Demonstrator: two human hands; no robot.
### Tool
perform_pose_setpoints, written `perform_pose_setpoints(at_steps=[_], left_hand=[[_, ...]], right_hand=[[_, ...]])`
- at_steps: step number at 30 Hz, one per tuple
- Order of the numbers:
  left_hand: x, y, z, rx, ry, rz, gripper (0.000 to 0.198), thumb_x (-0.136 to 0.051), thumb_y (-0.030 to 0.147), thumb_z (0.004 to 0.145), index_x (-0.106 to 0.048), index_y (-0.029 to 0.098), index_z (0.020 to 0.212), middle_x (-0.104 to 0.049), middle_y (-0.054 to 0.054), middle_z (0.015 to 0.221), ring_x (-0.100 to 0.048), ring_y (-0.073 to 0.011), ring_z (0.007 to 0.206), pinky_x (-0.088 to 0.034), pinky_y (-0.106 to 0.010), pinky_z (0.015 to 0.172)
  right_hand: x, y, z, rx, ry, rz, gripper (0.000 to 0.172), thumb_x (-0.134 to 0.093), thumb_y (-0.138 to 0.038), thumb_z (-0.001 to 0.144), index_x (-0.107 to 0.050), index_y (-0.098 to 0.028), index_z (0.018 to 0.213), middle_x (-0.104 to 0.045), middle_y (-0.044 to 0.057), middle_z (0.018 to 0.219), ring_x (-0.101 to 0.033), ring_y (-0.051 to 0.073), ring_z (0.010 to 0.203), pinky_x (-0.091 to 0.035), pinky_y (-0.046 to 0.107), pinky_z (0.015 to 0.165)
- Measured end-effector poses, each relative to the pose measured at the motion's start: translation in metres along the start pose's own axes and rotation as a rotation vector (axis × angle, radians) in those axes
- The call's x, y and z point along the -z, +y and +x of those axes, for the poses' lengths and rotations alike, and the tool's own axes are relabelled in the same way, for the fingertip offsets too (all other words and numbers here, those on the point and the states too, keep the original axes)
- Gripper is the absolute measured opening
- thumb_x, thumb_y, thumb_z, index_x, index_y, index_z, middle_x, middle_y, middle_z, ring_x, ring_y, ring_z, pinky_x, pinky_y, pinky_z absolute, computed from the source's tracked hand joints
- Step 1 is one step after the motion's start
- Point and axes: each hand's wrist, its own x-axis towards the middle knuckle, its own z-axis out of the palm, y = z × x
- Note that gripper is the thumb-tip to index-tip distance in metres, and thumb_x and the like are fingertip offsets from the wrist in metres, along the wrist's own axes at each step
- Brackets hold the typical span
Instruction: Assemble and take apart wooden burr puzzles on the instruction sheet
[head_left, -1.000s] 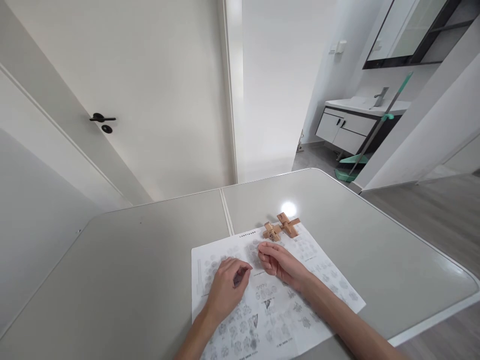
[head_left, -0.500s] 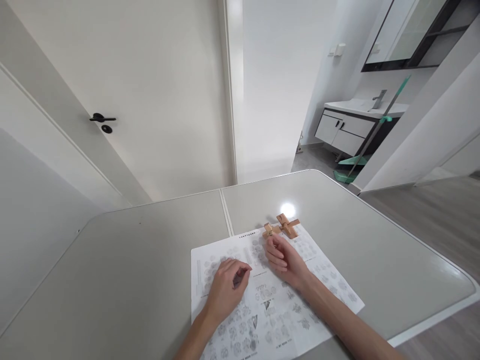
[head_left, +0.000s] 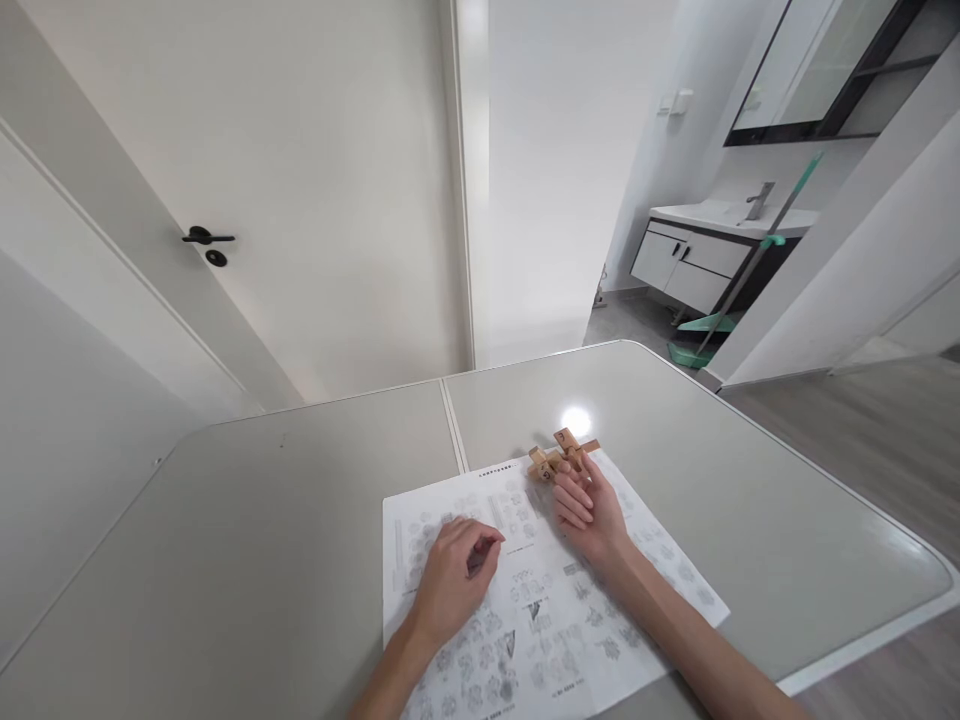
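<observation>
A small wooden interlocking puzzle (head_left: 561, 455) of crossed sticks sits at the far edge of a printed sheet (head_left: 540, 600) on the grey table (head_left: 262, 540). My right hand (head_left: 589, 505) lies on the sheet just behind the puzzle, its fingers reaching to the wood and curled against it. My left hand (head_left: 454, 575) rests on the left part of the sheet with its fingers curled under. I cannot make out anything in it.
A white door with a black handle (head_left: 206, 240) stands behind the table. To the right an open doorway shows a washbasin cabinet (head_left: 697, 260) and a green mop (head_left: 750, 250). A seam (head_left: 452, 425) runs across the tabletop.
My right hand has moved forward and to the right across the sheet, from beside my left hand to the wooden puzzle. My left hand has stayed in place.
</observation>
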Motion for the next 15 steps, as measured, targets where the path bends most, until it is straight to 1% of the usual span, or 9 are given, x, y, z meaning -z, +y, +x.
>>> perform_pose_setpoints(at_steps=[2, 4, 7, 10, 12, 15], left_hand=[[0.001, 0.001, 0.000, 0.002, 0.003, 0.002, 0.018, -0.053, 0.029, 0.099, -0.067, 0.024, 0.088, -0.069, -0.001, 0.081, -0.062, -0.0202, 0.079, -0.050, -0.036, 0.080], [0.001, 0.001, 0.001, 0.004, 0.003, 0.004, 0.018, -0.053, 0.029, 0.099, -0.067, 0.024, 0.088, -0.069, -0.001, 0.081, -0.061, -0.0204, 0.079, -0.050, -0.037, 0.081], [0.001, 0.000, 0.001, 0.010, -0.002, -0.005, 0.018, -0.053, 0.029, 0.100, -0.067, 0.024, 0.090, -0.069, -0.002, 0.082, -0.061, -0.0210, 0.080, -0.050, -0.038, 0.083], [0.001, -0.001, 0.000, 0.018, -0.006, -0.019, 0.019, -0.053, 0.031, 0.100, -0.067, 0.024, 0.090, -0.069, -0.002, 0.084, -0.061, -0.0214, 0.082, -0.049, -0.038, 0.084], [0.000, -0.002, -0.001, 0.031, -0.007, -0.034, 0.019, -0.053, 0.033, 0.100, -0.068, 0.024, 0.092, -0.069, -0.003, 0.085, -0.062, -0.0217, 0.084, -0.049, -0.037, 0.082], [0.001, -0.002, -0.002, 0.051, 0.017, -0.083, 0.021, -0.052, 0.038, 0.101, -0.069, 0.025, 0.098, -0.070, -0.004, 0.091, -0.062, -0.0217, 0.085, -0.049, -0.035, 0.080]], right_hand=[[0.002, -0.001, 0.002, 0.016, 0.000, -0.030, 0.026, -0.069, -0.036, 0.097, -0.053, -0.021, 0.082, -0.033, -0.014, 0.043, -0.021, 0.005, 0.031, -0.022, 0.015, 0.028], [0.000, -0.001, 0.002, 0.051, 0.028, -0.109, 0.027, -0.071, -0.037, 0.097, -0.054, -0.022, 0.082, -0.030, -0.014, 0.044, -0.019, 0.004, 0.032, -0.022, 0.015, 0.029], [-0.009, 0.002, -0.002, 0.127, 0.107, -0.317, 0.033, -0.069, -0.046, 0.096, -0.056, -0.020, 0.081, -0.027, -0.013, 0.046, -0.013, 0.005, 0.037, -0.019, 0.017, 0.031], [-0.019, 0.009, -0.007, 0.219, 0.153, -0.580, 0.044, -0.061, -0.059, 0.098, -0.057, -0.020, 0.079, -0.028, -0.011, 0.049, -0.014, 0.007, 0.042, -0.018, 0.020, 0.037], [-0.023, 0.014, -0.010, 0.252, 0.126, -0.741, 0.048, -0.054, -0.064, 0.099, -0.057, -0.020, 0.081, -0.032, -0.009, 0.050, -0.018, 0.009, 0.044, -0.018, 0.023, 0.040], [-0.024, 0.021, -0.015, 0.225, 0.020, -0.992, 0.051, -0.045, -0.067, 0.102, -0.058, -0.021, 0.083, -0.038, -0.007, 0.049, -0.025, 0.011, 0.046, -0.023, 0.026, 0.045]])
